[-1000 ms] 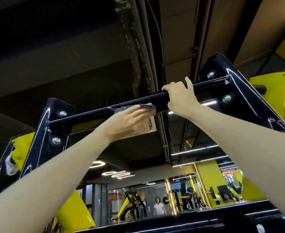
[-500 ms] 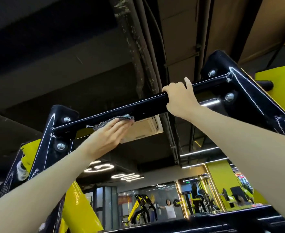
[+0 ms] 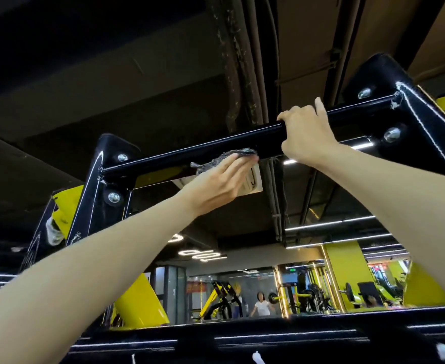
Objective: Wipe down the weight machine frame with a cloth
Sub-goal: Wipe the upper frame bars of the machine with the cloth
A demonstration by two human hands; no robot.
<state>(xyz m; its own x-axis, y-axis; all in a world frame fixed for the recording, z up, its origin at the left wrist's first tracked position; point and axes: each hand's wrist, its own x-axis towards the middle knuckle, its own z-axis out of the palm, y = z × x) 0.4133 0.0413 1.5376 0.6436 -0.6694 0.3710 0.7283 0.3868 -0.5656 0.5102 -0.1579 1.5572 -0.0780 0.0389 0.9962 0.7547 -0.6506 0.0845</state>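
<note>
The grey cloth (image 3: 224,157) is bunched against the near, lower face of the black crossbar (image 3: 174,157) at the top of the weight machine frame (image 3: 95,195), about midway along it. My left hand (image 3: 216,183) presses it there from below, fingers (image 3: 238,165) straight and flat, nothing curled round the cloth. Just to the right, almost touching it, my right hand (image 3: 305,135) grips the same bar with its fingers hooked over the top, one finger sticking up.

I judge the wiping to be mid-stroke and far from finished. The bar shines along its whole length, so I cannot tell which stretch is already clean. The bolted left bracket (image 3: 111,151) and right bracket (image 3: 381,74) show white scuffed edges, and the patch under my right hand, the uprights and the near lower beam (image 3: 268,334) look left to do.

Beyond, a ceiling air-conditioning unit (image 3: 255,182) sits behind my left hand, a yellow panel (image 3: 137,300) lower left, and a person (image 3: 260,306) stands far off.
</note>
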